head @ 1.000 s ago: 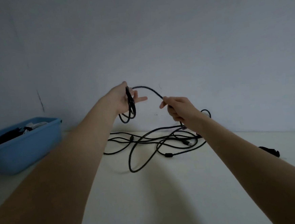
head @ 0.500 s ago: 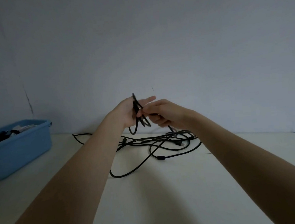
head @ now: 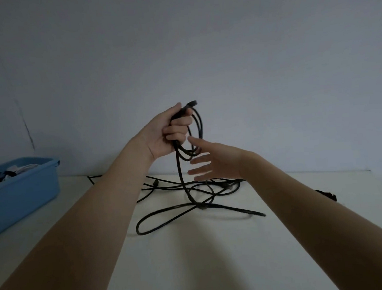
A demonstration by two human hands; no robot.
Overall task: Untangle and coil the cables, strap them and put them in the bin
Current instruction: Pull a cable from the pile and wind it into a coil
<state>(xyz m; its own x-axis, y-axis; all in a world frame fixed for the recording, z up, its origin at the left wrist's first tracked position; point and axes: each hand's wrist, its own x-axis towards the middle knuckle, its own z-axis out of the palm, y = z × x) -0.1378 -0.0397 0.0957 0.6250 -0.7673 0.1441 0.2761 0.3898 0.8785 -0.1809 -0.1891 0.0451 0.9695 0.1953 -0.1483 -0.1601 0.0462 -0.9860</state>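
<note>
Against a bare grey wall, the left hand [head: 170,132] now clutches a small coil of black cable [head: 191,135] above the table's [head: 194,259] far edge. The right hand [head: 212,163] has just released it, fingers spread, ready to fetch the next loop from the tangle still lying below.

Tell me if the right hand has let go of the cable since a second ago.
Yes. The right hand now hangs open beside the coil that the left hand grips; earlier it pinched the cable, higher against the wall.

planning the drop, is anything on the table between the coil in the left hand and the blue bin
Nothing visible: the bare table lies between the coil in the left hand and the blue bin, apart from the left forearm itself.
</note>
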